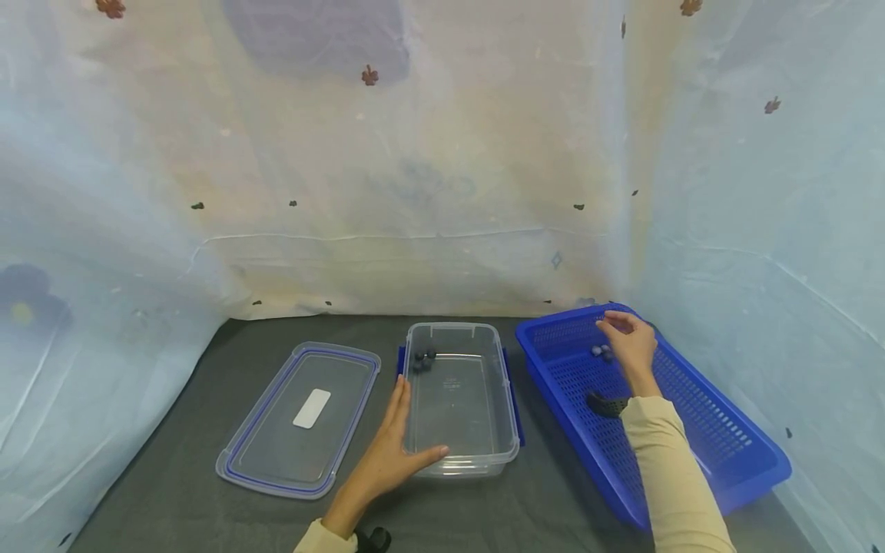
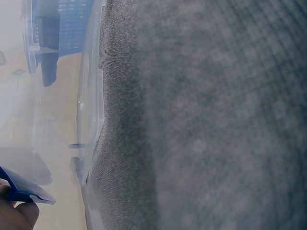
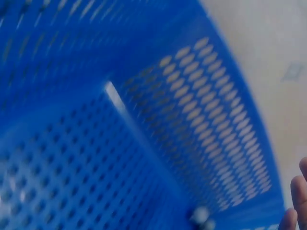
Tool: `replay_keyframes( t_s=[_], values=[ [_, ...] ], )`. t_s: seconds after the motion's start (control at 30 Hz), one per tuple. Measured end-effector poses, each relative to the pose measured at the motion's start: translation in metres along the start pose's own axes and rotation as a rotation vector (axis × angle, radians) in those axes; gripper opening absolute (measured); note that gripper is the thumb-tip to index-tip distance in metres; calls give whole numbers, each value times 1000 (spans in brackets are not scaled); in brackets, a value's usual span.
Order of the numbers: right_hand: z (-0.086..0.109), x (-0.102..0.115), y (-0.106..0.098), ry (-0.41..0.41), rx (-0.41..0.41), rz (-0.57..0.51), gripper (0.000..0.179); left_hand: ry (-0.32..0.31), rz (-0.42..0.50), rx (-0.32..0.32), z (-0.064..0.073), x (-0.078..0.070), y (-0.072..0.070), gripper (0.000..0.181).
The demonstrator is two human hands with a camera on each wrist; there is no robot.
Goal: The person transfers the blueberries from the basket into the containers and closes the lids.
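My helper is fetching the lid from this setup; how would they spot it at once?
On the dark cloth, find the clear plastic container in the middle. The lid lies just left of it. Unlike the deep container, it is flat, ringed by a blue line, and bears a white rectangle.

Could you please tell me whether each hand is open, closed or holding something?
Left hand: open, thumb spread, beside the clear container.
Right hand: over the blue basket; cannot tell whether it pinches anything.
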State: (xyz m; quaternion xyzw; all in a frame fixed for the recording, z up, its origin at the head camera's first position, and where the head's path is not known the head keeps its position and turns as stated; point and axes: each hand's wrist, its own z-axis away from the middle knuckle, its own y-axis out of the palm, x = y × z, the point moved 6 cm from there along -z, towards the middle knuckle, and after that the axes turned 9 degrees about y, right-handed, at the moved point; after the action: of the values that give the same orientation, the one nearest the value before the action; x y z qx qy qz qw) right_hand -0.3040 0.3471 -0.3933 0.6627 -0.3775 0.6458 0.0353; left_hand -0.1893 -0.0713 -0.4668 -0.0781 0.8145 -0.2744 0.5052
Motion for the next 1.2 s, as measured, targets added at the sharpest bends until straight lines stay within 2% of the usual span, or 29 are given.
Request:
replay_keyframes(
  t_s=[0.23, 0.53, 0.87, 1.2],
  values=[
    [-2, -27, -3, 1, -40, 31, 29, 4, -6, -5, 1, -1, -1, 119],
    [-5, -50, -1, 2, -45, 88, 28, 8, -10, -9, 1, 0, 0, 118],
    [-6, -64, 6, 79, 35, 172, 33, 4, -2, -1, 1, 0, 1, 118],
    [-8, -73, 13, 25, 78, 277, 38, 7, -27, -7, 1, 0, 0, 117]
  ],
)
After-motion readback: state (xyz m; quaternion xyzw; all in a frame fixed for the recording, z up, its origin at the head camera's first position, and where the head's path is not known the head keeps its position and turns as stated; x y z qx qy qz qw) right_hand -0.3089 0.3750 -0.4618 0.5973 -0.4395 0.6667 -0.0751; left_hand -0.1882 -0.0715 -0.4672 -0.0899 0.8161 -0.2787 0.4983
